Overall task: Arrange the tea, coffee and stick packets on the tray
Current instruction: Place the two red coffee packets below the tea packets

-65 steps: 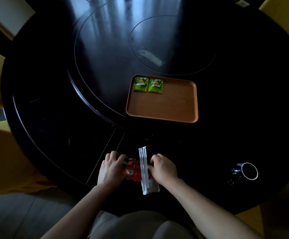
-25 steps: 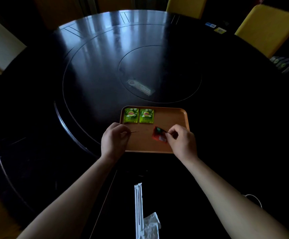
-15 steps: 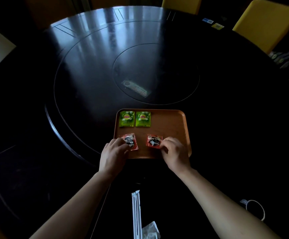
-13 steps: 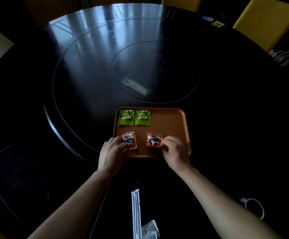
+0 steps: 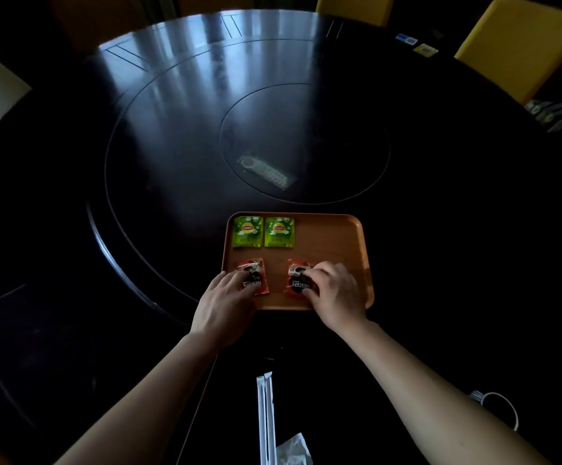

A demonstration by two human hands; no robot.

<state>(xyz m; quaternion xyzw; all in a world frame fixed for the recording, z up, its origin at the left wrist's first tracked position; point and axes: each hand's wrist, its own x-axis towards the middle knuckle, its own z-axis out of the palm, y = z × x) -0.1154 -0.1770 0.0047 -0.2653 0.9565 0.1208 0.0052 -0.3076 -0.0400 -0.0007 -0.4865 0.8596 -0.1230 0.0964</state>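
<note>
An orange tray lies on the dark round table. Two green tea packets lie side by side in its far left corner. Below them lie two red coffee packets. My left hand rests its fingertips on the left coffee packet. My right hand pinches the right coffee packet flat against the tray. Two white stick packets lie lengthwise on the table near me, between my forearms.
A crumpled white wrapper lies beside the sticks. A dark mug stands at the near right. A flat clear packet lies on the table's central disc. Yellow chairs ring the far right side.
Both hands carried the red coffee packets from the near table edge to the tray and laid them down in its near row. Over the last half second the hands barely moved.
</note>
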